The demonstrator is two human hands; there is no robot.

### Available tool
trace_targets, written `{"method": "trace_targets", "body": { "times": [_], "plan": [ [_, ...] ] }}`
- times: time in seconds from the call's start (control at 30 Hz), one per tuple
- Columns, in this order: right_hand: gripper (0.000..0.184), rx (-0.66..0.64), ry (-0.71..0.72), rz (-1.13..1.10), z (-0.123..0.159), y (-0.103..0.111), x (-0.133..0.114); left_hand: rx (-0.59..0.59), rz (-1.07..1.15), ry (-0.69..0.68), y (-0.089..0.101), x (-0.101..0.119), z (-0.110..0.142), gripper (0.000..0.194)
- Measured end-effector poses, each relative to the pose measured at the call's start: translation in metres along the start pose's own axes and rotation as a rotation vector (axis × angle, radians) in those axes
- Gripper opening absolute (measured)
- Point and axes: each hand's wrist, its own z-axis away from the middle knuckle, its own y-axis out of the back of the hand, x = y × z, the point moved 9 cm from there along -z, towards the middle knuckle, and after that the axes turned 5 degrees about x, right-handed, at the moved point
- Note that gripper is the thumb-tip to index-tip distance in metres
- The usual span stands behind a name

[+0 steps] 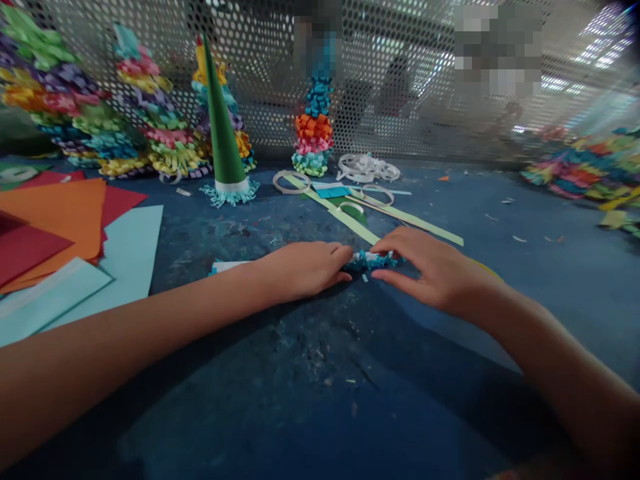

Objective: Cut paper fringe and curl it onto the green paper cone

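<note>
A teal curled paper fringe strip (371, 260) lies on the dark blue table (310, 373) between my two hands. My left hand (305, 267) rests palm down with fingers curled, its fingertips pressing the strip's left end. My right hand (435, 270) lies over the strip's right end, thumb and fingers pinching it. A pale paper piece (227, 266) sticks out from under my left wrist.
A green paper cone (223, 133) with a teal fringe base stands behind. Colourful fringed paper trees (150, 113) (313, 127) line a perforated metal screen. Coloured sheets (75, 227) lie at left, paper strips (350, 220) and tape rings (291, 181) in the middle, more fringed work (585, 167) at right.
</note>
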Motion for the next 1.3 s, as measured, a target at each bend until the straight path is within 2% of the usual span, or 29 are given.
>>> {"method": "trace_targets", "body": {
  "times": [0.1, 0.23, 0.43, 0.67, 0.83, 0.9, 0.97, 1.07, 1.13, 1.17, 1.23, 1.3],
  "plan": [
    [0.025, -0.008, 0.042, 0.03, 0.0, -0.019, -0.003, 0.008, -0.001, 0.018, -0.001, -0.001, 0.0, 0.022],
    [0.02, -0.007, 0.01, 0.012, 0.001, -0.036, 0.0, 0.003, -0.002, 0.026, -0.003, -0.002, 0.001, 0.021],
    [0.014, 0.003, -0.036, -0.039, 0.001, -0.038, 0.001, -0.001, -0.009, 0.009, -0.003, 0.001, -0.003, 0.026],
    [0.008, -0.044, -0.108, -0.126, -0.006, -0.039, 0.019, -0.075, -0.166, -0.16, -0.01, 0.011, -0.012, 0.031],
    [0.007, -0.115, -0.114, -0.166, -0.013, -0.043, 0.018, -0.089, -0.177, -0.121, -0.012, 0.008, -0.016, 0.035],
    [0.008, -0.135, -0.111, -0.179, -0.014, -0.037, 0.016, -0.092, -0.186, -0.124, -0.011, 0.01, -0.016, 0.032],
    [0.013, -0.137, -0.117, -0.191, -0.01, -0.023, 0.019, -0.095, -0.208, -0.133, -0.004, 0.012, -0.014, 0.031],
    [0.025, 0.003, -0.234, -0.148, 0.002, 0.018, 0.041, -0.071, -0.19, -0.097, 0.02, 0.007, -0.006, 0.036],
    [0.029, 0.116, -0.354, -0.087, 0.013, 0.043, 0.06, -0.009, -0.093, 0.02, 0.043, -0.008, -0.002, 0.037],
    [0.029, 0.119, -0.388, -0.07, 0.018, 0.047, 0.064, 0.027, -0.057, 0.079, 0.054, -0.017, -0.001, 0.036],
    [0.027, 0.035, -0.394, -0.065, 0.021, 0.039, 0.063, 0.038, -0.047, 0.117, 0.064, -0.028, -0.002, 0.034],
    [0.025, -0.077, -0.358, -0.075, 0.021, 0.019, 0.05, -0.069, -0.039, 0.056, 0.054, -0.029, -0.007, 0.031]
  ]
}}
